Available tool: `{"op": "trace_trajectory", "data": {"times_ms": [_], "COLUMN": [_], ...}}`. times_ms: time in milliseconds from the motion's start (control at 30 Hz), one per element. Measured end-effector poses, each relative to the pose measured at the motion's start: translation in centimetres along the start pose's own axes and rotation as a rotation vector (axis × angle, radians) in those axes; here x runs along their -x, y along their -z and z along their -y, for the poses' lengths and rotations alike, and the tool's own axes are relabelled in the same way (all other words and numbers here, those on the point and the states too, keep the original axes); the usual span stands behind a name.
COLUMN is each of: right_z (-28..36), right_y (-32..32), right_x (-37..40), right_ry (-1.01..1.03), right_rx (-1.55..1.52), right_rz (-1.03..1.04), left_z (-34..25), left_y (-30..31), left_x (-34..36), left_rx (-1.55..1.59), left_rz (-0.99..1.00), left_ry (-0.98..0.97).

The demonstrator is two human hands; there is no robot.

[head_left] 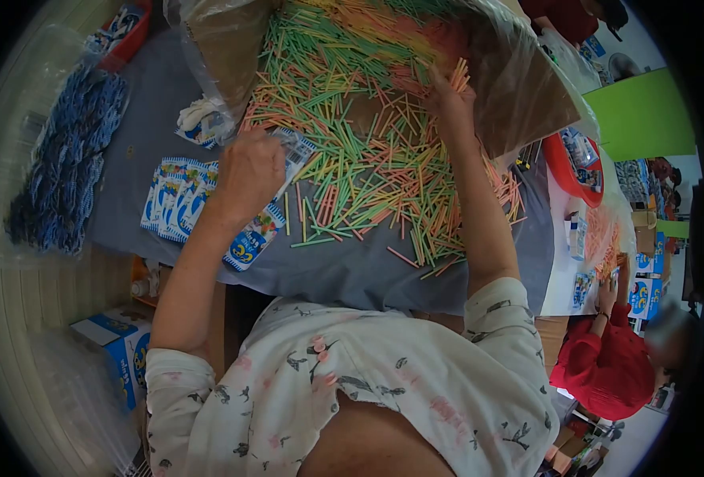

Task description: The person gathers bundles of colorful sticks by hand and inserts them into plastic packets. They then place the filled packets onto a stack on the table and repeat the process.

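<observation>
Thin pastel sticks in green, pink, orange and yellow lie heaped in front of me. My right hand, on the heap's far right side, is closed around a small bunch of coloured sticks that jut up past the fingers. At the heap's left edge my left hand is closed, its fingers curled on a small printed packet; the exact grip is partly hidden. Another blue-and-white packet lies just below that wrist. Several similar packets overlap in a row to the left.
Clear plastic film and a brown board border the heap. A bundle of blue packets and a red basket stand left. Right are another red basket and a co-worker in a red top. A printed carton sits lower left.
</observation>
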State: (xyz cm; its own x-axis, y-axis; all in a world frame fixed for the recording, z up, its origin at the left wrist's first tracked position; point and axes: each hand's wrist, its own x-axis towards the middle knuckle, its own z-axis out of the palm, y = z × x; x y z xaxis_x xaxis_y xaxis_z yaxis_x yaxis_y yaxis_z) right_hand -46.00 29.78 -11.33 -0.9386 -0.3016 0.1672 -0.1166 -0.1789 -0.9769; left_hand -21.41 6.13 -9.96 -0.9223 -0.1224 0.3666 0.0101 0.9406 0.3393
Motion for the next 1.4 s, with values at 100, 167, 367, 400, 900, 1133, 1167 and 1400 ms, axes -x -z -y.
{"op": "trace_trajectory", "data": {"times_ms": [100, 167, 367, 400, 900, 1133, 1167, 1400], "right_z": [0.6, 1.7, -5.3, -4.8, -2.7, -3.8, -3.9, -3.2], "right_y": [0.2, -0.7, 0.7, 0.2, -1.2, -1.4, -1.1, -0.8], "right_x": [0.4, 1.1, 0.9, 1.4, 1.9, 2.5, 2.5, 2.5], "right_ry": [0.013, 0.127, 0.439, 0.491, 0.313, 0.325, 0.336, 0.211], "right_rx": [-0.023, 0.32, 0.957, 0.982, 0.504, 0.562, 0.569, 0.548], "right_rz": [0.152, 0.292, 0.292, 0.274, 0.356, 0.411, 0.422, 0.439], "left_z": [-0.7, -0.1, -0.8, -1.0, -1.1, -1.2, -1.0, -0.9], "left_y": [-0.2, -2.0, -1.6, -1.3, -2.3, -2.2, -2.1, -1.8], "left_x": [-0.3, 0.4, -0.3, -0.3, 0.2, -0.2, -0.1, 0.3], "left_rx": [-0.137, -0.163, -0.159, -0.13, -0.276, -0.238, -0.214, -0.231], "left_rz": [-0.219, -0.078, 0.127, 0.153, 0.104, 0.181, 0.135, 0.128], "left_ry": [-0.149, -0.1, -0.029, -0.023, -0.125, -0.037, -0.039, -0.023]}}
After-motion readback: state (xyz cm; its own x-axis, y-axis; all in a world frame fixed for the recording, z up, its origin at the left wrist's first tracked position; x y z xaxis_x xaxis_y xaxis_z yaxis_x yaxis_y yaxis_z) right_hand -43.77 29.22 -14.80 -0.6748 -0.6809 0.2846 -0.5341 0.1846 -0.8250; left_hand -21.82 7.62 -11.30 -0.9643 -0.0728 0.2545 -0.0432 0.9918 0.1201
